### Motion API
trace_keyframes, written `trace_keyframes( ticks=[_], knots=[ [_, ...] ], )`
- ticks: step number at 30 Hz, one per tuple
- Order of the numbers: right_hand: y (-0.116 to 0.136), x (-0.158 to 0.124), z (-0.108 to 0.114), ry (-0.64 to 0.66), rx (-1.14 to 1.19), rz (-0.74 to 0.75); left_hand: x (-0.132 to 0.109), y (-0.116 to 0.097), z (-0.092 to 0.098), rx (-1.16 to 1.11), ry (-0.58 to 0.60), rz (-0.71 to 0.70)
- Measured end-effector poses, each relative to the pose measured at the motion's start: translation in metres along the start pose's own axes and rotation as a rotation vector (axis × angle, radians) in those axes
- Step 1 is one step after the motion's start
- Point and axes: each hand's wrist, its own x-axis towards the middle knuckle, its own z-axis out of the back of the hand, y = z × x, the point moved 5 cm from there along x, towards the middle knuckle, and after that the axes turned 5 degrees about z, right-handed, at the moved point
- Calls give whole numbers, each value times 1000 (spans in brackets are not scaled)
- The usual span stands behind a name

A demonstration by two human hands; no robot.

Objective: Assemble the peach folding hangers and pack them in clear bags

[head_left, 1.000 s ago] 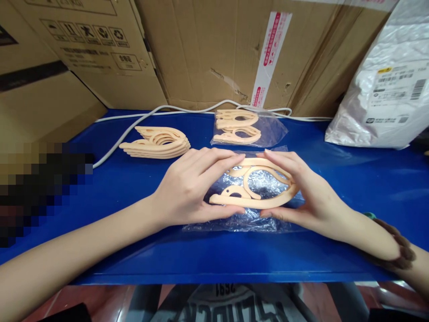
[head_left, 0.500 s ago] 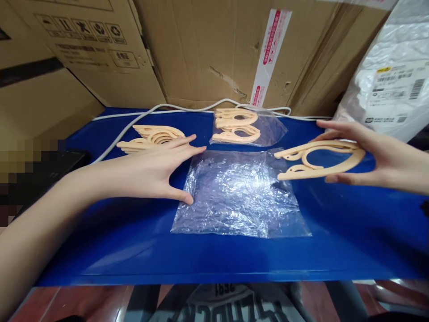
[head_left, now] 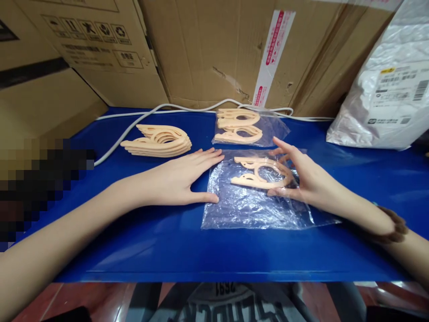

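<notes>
A clear plastic bag (head_left: 258, 208) lies flat on the blue table (head_left: 201, 250). My left hand (head_left: 181, 179) rests open and flat on the table, fingers spread, its thumb touching the bag's left edge. My right hand (head_left: 301, 179) grips a peach plastic folding hanger (head_left: 259, 172) by its right end, holding it low over the bag's upper part. A stack of the same peach hangers (head_left: 157, 141) sits at the left behind my left hand. Another clear bag with hangers inside (head_left: 239, 125) lies just beyond.
Cardboard boxes (head_left: 208, 49) wall off the back of the table. A white cable (head_left: 134, 123) runs along the back edge. A silvery mailing bag with labels (head_left: 385, 94) leans at the right. A pixelated dark patch covers the left edge.
My right hand carried the hanger out to the right, then brought it back down over the bag. My left hand let go of the hanger and now lies flat at the bag's left edge.
</notes>
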Motion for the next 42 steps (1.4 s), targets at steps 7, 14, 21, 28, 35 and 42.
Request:
trace_keyframes(
  ticks=[7, 14, 21, 28, 35, 42],
  knots=[
    [-24, -6, 12, 84, 114, -83, -1, 6, 1, 33, -55, 23],
    [-17, 4, 5, -16, 193, -122, 0, 4, 2, 35, 2, 63],
    [-11, 9, -5, -81, 193, -125, 9, -4, 8, -24, -172, 13],
    [-10, 7, -3, -85, 171, -100, 15, -7, 7, -28, -279, -60],
    [-10, 7, -5, -79, 181, -75, 18, -6, 3, -51, -314, -56],
    [-12, 7, -6, -75, 194, -74, 18, -6, 4, -42, -355, -66]
  ],
)
